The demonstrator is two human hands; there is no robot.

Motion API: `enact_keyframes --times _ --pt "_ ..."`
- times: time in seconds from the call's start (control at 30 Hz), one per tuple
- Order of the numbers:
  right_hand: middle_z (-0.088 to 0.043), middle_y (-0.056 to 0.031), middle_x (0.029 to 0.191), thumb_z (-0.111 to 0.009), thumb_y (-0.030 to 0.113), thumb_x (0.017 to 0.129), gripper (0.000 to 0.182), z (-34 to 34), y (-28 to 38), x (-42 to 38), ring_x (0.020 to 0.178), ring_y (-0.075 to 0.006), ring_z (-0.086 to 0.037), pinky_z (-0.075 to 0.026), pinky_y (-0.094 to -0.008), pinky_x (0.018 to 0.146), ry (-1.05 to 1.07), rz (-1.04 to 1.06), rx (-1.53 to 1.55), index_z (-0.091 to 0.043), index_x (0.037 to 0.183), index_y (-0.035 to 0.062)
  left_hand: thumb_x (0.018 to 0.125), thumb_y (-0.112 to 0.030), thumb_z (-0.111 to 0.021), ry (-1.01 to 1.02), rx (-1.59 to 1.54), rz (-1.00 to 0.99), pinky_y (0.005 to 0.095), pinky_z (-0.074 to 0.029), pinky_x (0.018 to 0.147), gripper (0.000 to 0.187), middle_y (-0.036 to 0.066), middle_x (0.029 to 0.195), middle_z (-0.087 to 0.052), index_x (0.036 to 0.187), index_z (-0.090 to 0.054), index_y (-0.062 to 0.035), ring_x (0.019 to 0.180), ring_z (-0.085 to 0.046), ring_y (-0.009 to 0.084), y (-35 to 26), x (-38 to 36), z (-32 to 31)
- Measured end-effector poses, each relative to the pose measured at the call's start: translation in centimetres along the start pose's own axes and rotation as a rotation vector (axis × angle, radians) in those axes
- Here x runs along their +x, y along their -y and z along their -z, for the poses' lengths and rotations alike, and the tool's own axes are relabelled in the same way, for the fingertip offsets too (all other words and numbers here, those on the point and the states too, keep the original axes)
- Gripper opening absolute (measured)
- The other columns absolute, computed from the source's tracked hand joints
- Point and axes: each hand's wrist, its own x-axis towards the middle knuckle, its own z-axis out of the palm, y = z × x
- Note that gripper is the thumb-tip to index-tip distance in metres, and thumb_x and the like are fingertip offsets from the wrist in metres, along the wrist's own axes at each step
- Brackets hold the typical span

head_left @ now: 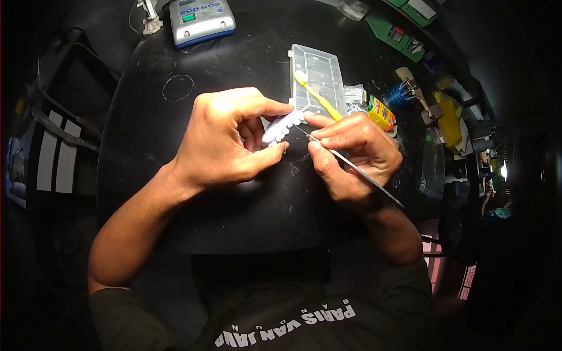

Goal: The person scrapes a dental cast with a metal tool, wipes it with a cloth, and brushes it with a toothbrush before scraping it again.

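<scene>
My left hand (228, 137) grips a pale dental model (283, 127) with a row of moulded teeth, thumb below and forefinger above. A thin metal dental probe (364, 174) is pinched in my right hand (357, 152) like a pen. Its fine tip is right at the teeth of the model, and one right finger reaches to the model's upper end. Just behind the hands a yellow toothbrush (316, 95) lies across a clear compartment box (319, 64).
A yellow and red small box (380, 113) and a blue wire spool (399, 95) stand right of the compartment box. At the back left sits a silver-blue control unit (202, 22). Green cases (395, 36) lie at the back right of the black table (234, 216).
</scene>
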Motion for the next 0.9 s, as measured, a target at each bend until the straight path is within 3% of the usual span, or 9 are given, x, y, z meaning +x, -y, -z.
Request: enact_keyframes --times 0.1,0.13,0.3,0.53,0.63,0.77,0.9 --pt "-0.070 -0.0150 0.092 -0.074 -0.013 0.089 0.017 -0.1 -0.1 0.0 0.089 -0.0196 -0.073 -0.061 -0.0554 0.102 -0.009 0.014 -0.015 -0.064 0.096 -0.0006 0.080 0.001 -0.088 0.026 -0.073 0.098 0.0176 -0.050 0.056 0.042 0.004 0.089 -0.070 0.120 -0.077 0.0056 0.066 -0.064 0.0032 0.0 0.0 0.2" --pt "-0.072 -0.0146 0.087 -0.078 -0.012 0.080 0.018 -0.5 -0.5 0.0 0.093 -0.0291 -0.079 -0.066 -0.0443 0.091 -0.091 0.024 -0.027 -0.068 0.090 -0.0008 0.080 0.001 -0.089 0.025 -0.076 0.118 0.0175 -0.050 0.057 0.043 0.004 0.090 -0.070 0.120 -0.076 0.0059 0.067 -0.064 0.0028 0.0 0.1 0.3" --pt "-0.072 -0.0144 0.089 -0.078 -0.013 0.081 0.018 -0.4 -0.9 -0.1 0.094 -0.0303 -0.079 -0.066 -0.0439 0.091 -0.169 0.019 -0.027 -0.067 0.089 -0.0011 0.080 -0.001 -0.092 0.003 -0.146 0.202 0.0172 -0.049 0.058 0.046 0.003 0.090 -0.069 0.123 -0.075 0.0068 0.069 -0.062 0.0017 -0.1 0.2 0.2" --pt "-0.070 -0.0146 0.090 -0.077 -0.012 0.083 0.016 -0.8 -0.2 -0.3 0.094 -0.0287 -0.079 -0.067 -0.0433 0.091 -0.135 -0.008 0.048 -0.067 0.090 -0.0022 0.082 -0.002 -0.092 0.044 -0.308 0.380 0.0150 -0.050 0.061 0.054 0.008 0.105 -0.075 0.131 -0.071 0.0044 0.073 -0.063 0.0006 -0.9 0.5 0.5" --pt "-0.069 -0.0151 0.092 -0.077 -0.011 0.084 0.016 -1.3 0.3 -0.5 0.095 -0.0281 -0.078 -0.067 -0.0401 0.089 -0.151 -0.085 0.123 -0.067 0.092 -0.0024 0.082 -0.003 -0.089 0.017 -0.305 0.262 0.0181 -0.053 0.059 0.050 0.007 0.087 -0.077 0.128 -0.073 0.0027 0.067 -0.067 0.0027 -0.9 0.2 -0.2" --pt "-0.069 -0.0155 0.095 -0.077 -0.011 0.086 0.015 -1.1 0.3 -0.6 0.102 -0.0302 -0.078 -0.068 -0.0345 0.085 -0.142 -0.097 0.122 -0.066 0.093 -0.0029 0.084 -0.001 -0.090 0.049 -0.341 0.312 0.0161 -0.053 0.062 0.055 0.009 0.106 -0.075 0.134 -0.068 0.0038 0.076 -0.065 0.0020 -0.9 0.1 -0.2" --pt "-0.069 -0.0152 0.093 -0.075 -0.013 0.085 0.014 -1.2 0.1 -0.5 0.100 -0.0297 -0.079 -0.068 -0.0362 0.086 -0.137 -0.083 0.107 -0.066 0.090 -0.0029 0.084 0.000 -0.090 0.035 -0.241 0.230 0.0167 -0.053 0.066 0.054 0.009 0.112 -0.074 0.134 -0.068 0.0037 0.080 -0.066 0.0025 -0.7 0.3 0.1"
